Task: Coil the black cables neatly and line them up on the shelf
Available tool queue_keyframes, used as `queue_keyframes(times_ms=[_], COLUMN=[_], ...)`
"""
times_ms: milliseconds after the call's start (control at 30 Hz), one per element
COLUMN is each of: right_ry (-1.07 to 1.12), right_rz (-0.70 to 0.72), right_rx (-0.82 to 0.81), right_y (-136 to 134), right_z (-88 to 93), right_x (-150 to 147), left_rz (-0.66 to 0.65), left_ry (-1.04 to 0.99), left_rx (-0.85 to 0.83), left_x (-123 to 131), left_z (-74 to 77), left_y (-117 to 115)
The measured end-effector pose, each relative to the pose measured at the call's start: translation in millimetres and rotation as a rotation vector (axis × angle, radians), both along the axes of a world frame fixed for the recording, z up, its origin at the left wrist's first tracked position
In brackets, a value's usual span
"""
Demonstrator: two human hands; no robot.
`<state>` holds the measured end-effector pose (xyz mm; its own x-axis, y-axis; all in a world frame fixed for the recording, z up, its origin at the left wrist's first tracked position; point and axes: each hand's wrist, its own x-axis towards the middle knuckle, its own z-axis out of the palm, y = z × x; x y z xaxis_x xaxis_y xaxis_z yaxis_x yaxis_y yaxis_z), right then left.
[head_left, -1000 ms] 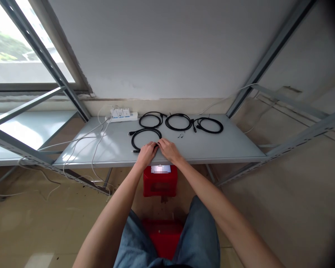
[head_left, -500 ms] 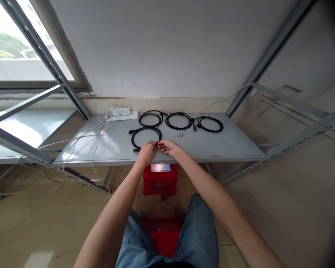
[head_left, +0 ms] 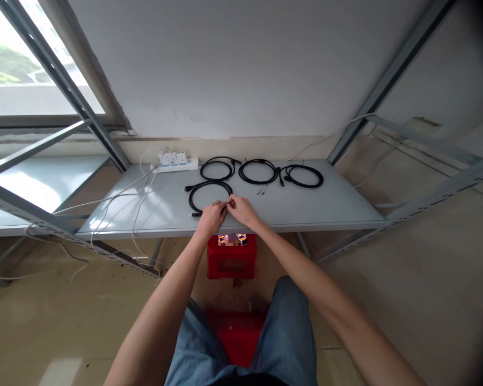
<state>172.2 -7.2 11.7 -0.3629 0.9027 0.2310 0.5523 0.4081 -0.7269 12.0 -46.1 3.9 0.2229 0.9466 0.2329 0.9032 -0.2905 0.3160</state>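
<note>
Your left hand (head_left: 212,219) and right hand (head_left: 241,210) are together, fingers (head_left: 227,204) closed on the near arc of a coiled black cable (head_left: 209,183), whose connector (head_left: 195,214) lies just beside your left hand. The coil rests near the front edge of a grey steel shelf (head_left: 306,209). Three more black cable coils (head_left: 257,171) sit in a row behind it, with a white power strip (head_left: 175,162) to their left.

The coiled black cable (head_left: 208,182) has a matt, rubbery sheath and lies on a smooth, grey-painted metal shelf (head_left: 306,212). The far power strip (head_left: 187,164) is glossy white plastic, the near stool (head_left: 217,257) red moulded plastic, and the jeans (head_left: 189,343) faded blue denim.
</note>
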Motion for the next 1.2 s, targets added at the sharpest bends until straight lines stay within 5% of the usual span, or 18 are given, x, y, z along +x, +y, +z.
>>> queue_keyframes(times_ms=[533,1200], right_ry=[-0.196,-0.248], right_rz=[0.002,0.072], right_rx=[0.312,0.332], right_y=[-11,-18], right_z=[-18.4,-13.6], right_x=[5,6], left_rz=[0.011,0.011], left_ry=[-0.023,-0.053], left_rx=[0.018,0.039], left_x=[1,-2], left_z=[-2.2,-7.0], left_y=[-1,2])
